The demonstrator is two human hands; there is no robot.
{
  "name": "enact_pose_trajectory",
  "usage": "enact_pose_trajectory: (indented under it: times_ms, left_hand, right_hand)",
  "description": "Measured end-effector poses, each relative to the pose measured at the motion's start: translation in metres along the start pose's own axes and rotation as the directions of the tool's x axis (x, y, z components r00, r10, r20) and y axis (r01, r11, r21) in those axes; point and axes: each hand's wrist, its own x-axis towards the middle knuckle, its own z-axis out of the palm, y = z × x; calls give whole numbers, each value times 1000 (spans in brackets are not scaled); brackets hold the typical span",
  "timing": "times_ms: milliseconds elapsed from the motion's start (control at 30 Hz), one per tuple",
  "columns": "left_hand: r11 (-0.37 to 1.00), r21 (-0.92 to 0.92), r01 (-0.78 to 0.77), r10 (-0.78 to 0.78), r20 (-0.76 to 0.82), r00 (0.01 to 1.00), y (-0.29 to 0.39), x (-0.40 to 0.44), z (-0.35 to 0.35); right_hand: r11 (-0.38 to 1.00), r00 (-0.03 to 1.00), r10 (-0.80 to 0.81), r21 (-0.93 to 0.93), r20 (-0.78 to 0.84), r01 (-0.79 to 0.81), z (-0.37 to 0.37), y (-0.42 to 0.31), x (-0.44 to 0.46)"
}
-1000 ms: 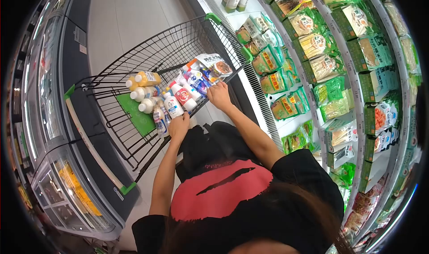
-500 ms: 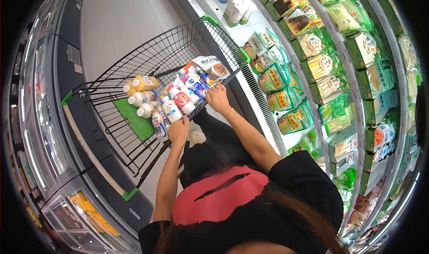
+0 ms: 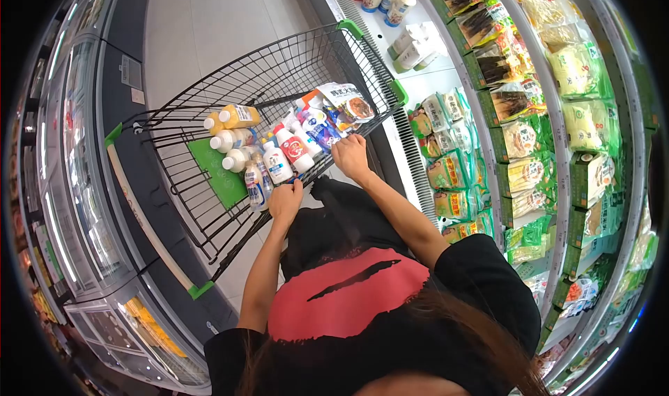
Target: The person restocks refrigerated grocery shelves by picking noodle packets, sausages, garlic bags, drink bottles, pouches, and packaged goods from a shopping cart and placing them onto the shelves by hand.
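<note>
A black wire shopping cart [image 3: 209, 218] stands in front of me, seen from its side. My left hand [image 3: 286, 201] is closed round its near side rim, beside a white bottle with a blue label [image 3: 255, 190]. Further along the same rim, my right hand [image 3: 350, 158] is also closed, next to a blue-and-purple package [image 3: 318, 128]. In the cart lie a red-and-white bottle [image 3: 294, 149], a white bottle [image 3: 277, 162], a yellow-orange bottle [image 3: 239, 115] and a white pouch with a food picture [image 3: 348, 107]. My fingertips are partly hidden behind the rim.
Refrigerated shelves [image 3: 557, 166] with bagged foods run close along the right. Green packs [image 3: 448, 169] and several white-capped bottles [image 3: 398, 9] sit on the lowest shelf. Glass-fronted freezers [image 3: 83, 173] line the left. Pale floor tiles [image 3: 202, 34] stretch ahead between them.
The cart and I have moved forward along the aisle, so the shelf goods have slid back past the cart. Both hands keep their places on the rim.
</note>
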Motion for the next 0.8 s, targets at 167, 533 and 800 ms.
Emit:
enact_pose_trajectory:
  times_ms: [167,533,800]
  left_hand:
    - [1000,25,8,-8,-11,1000,8,51,-25]
    - [989,133,59,-48,-85,995,9,172,-88]
    - [986,164,-15,19,-25,1000,3,284,-154]
  right_hand:
    - [1000,1000,-2,-13,20,3,14,7,55]
    - [994,997,39,-101,72,-31,55,-3,179]
    - [993,981,53,-111,186,-32,78,-10,298]
